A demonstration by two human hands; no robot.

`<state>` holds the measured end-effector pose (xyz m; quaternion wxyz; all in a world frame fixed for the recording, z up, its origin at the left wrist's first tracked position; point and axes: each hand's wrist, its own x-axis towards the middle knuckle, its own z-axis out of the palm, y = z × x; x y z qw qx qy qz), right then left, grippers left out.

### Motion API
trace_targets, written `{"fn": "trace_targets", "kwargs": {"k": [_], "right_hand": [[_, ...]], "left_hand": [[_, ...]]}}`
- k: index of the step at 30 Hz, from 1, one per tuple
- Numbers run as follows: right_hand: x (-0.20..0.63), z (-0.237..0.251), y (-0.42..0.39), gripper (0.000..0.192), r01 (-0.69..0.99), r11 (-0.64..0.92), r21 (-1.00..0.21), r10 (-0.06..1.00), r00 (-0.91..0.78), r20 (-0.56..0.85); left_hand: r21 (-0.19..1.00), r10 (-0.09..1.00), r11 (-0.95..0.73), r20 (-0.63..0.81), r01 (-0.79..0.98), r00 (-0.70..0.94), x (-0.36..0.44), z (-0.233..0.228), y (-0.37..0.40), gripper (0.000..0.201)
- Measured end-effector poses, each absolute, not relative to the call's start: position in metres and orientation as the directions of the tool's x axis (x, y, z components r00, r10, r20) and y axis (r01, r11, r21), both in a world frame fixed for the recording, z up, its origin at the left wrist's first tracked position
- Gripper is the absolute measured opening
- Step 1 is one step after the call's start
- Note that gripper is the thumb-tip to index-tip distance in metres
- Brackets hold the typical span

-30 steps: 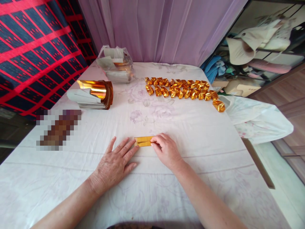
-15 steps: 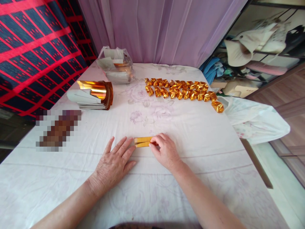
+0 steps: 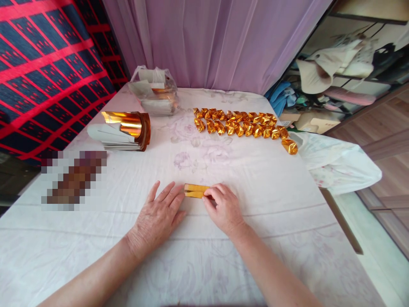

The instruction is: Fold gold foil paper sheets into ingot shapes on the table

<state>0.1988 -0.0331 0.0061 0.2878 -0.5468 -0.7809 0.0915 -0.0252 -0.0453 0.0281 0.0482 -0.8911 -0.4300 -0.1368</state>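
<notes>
Hands work a folded gold paper strip point(image 3: 195, 190) in the head view, the only view there is. The strip lies flat on the white floral tablecloth point(image 3: 255, 183), directly between the two sets of fingertips. The left hand point(image 3: 156, 217) rests palm down on the cloth, its fingers spread apart and straight, the index and middle fingertips touching the strip's left end; it grasps nothing. The right hand point(image 3: 223, 209) curls over the strip's right end, thumb and forefinger drawn together and pinched on the foil, the other fingers bent beside them.

Beyond the fingertips, well apart from them, two rows of folded gold paper pieces point(image 3: 243, 124) run across the cloth, with one last piece lying off the right end of the rows. Beyond the left fingers and further to that side sits a stack of gold foil sheets point(image 3: 123, 130), its top sheets curled up and shining. Past that stack, near the lilac curtain point(image 3: 217, 42), stands a clear plastic bag point(image 3: 155, 89) with more sheets in it. Far out to the left of the left hand lies a blurred-out patch on the cloth. To the right of the right hand, off the table edge, hangs a white plastic bag point(image 3: 341, 162).
</notes>
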Motion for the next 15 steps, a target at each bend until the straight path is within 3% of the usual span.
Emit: {"fn": "trace_targets", "kwargs": {"k": [6, 15], "right_hand": [[0.197, 0.009, -0.033, 0.006, 0.808, 0.352, -0.472, 0.926, -0.228, 0.301], [0.185, 0.015, -0.031, 0.014, 0.882, 0.235, -0.408, 0.962, -0.151, 0.229]], "left_hand": [[0.126, 0.771, -0.616, 0.302, 0.777, 0.561, -0.008, 0.021, -0.056, 0.043], [0.147, 0.794, -0.593, 0.265, 0.791, 0.546, -0.006, 0.02, -0.054, 0.043]]}}
